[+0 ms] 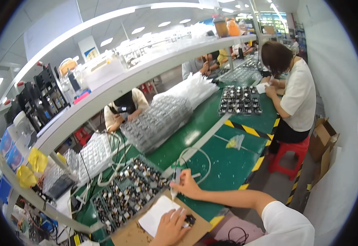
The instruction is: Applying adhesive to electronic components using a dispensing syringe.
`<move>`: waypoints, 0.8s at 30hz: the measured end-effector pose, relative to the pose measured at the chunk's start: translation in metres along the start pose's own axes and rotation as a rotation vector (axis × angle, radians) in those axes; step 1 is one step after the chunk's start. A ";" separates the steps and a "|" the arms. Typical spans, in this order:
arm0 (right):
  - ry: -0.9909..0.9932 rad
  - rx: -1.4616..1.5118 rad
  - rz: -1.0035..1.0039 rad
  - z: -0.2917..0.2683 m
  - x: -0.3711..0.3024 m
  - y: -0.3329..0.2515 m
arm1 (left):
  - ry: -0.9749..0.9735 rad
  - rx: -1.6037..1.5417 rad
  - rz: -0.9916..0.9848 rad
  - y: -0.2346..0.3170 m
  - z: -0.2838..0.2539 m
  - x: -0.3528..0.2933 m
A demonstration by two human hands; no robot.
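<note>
As lights [138, 30] shine above the green bench [236, 162], the right grip [188, 186] clasps a syringe-like tool [177, 176], the left hand [171, 226] unclenched on paper [154, 215].

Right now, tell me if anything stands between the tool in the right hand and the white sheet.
Nothing visible blocks the tool in the right hand from the white sheet. The left hand lies partly over the sheet, close beside the tip.

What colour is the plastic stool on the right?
Red; the plastic stool shows best in the head view.
</note>
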State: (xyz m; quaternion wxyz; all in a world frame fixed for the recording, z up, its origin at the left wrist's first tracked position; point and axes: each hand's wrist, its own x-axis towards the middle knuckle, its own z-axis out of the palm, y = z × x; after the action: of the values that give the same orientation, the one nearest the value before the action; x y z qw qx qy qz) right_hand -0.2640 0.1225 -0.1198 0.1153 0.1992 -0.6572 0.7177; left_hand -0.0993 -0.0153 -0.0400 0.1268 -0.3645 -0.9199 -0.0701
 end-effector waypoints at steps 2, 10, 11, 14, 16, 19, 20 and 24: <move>-0.039 0.049 0.052 -0.002 0.000 0.003 | -0.014 -0.032 -0.019 -0.001 0.002 0.003; -0.296 0.558 0.211 -0.001 0.008 -0.008 | -0.064 -0.039 -0.028 0.001 0.005 0.001; -0.286 0.564 0.236 -0.005 0.011 -0.017 | -0.052 -0.058 -0.028 -0.001 0.008 0.000; -0.342 0.573 0.518 -0.015 0.019 -0.032 | -0.062 -0.120 -0.024 -0.001 0.010 0.004; -0.534 0.398 0.493 -0.021 0.018 -0.033 | -0.057 -0.194 -0.040 0.002 0.014 0.004; -0.648 0.354 0.352 -0.020 0.020 -0.030 | -0.066 -0.158 -0.014 0.006 0.013 0.005; -0.745 0.371 0.245 -0.023 0.021 -0.031 | -0.068 -0.157 0.000 0.011 0.013 0.002; -0.863 0.469 0.174 -0.031 0.019 -0.039 | 0.079 -0.175 0.040 0.014 0.007 0.007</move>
State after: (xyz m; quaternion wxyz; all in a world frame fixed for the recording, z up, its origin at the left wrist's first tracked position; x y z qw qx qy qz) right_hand -0.2686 0.1552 -0.0779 -0.2753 0.4430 -0.4799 0.7055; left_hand -0.0957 0.0011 -0.0446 0.1320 -0.3895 -0.8970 -0.1622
